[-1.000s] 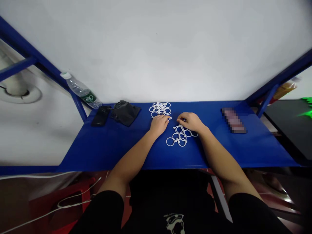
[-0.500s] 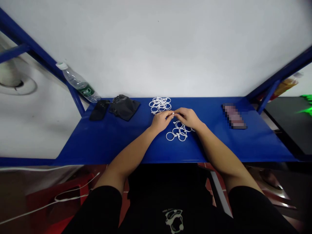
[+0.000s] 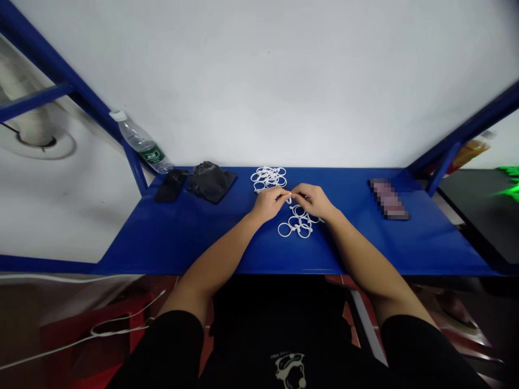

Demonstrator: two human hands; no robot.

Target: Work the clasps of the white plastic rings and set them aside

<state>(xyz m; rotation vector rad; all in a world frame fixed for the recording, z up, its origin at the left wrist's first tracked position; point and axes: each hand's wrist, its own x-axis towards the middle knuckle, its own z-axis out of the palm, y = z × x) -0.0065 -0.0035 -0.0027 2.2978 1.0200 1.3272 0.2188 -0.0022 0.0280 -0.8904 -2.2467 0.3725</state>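
Note:
My left hand (image 3: 267,203) and my right hand (image 3: 313,199) meet fingertip to fingertip over the blue table (image 3: 194,237), both pinching one small white plastic ring (image 3: 290,195) between them. Just in front of the hands lies a loose group of white rings (image 3: 299,222). Behind the hands, near the wall, sits a second pile of white rings (image 3: 268,178). Both forearms rest across the table's front edge.
A plastic water bottle (image 3: 141,148) leans on the blue frame at the back left. Beside it lie a black pouch (image 3: 170,184) and a crumpled black bag (image 3: 211,180). A phone (image 3: 388,199) lies at the right. White cables (image 3: 101,332) run along the floor at the left.
The hands, apart a second ago with the left at the far pile, have come together and now pinch one ring between them. The camera shifted slightly.

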